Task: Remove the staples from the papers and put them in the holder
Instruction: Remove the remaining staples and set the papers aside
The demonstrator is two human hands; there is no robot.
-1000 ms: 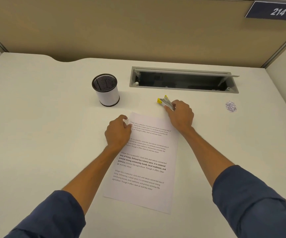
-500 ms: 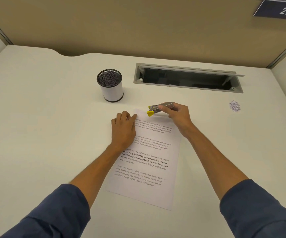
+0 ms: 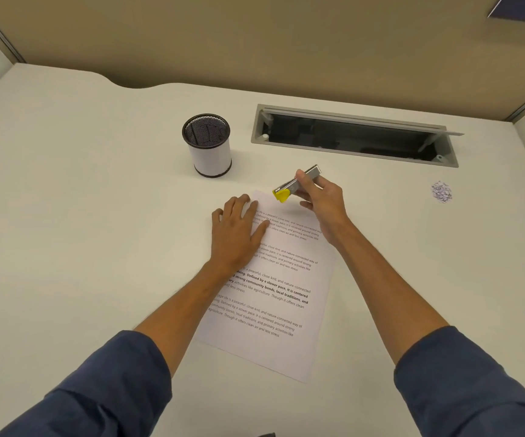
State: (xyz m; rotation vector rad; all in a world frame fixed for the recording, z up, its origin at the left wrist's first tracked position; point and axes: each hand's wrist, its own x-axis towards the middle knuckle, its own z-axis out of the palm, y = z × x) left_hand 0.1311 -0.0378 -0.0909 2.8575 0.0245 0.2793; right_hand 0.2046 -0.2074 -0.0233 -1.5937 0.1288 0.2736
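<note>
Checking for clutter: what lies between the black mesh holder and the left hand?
Head view: only bare white desk between black mesh holder and left hand.

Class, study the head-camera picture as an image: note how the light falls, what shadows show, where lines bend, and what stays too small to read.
Head view: soft, even overhead light, no harsh glare; faint shadows under the left hand, right hand and mesh holder; wide-angle lens bows the desk edges and partition; print on the paper is legible only in the bold lines; the speckled patch is too small to identify.
</note>
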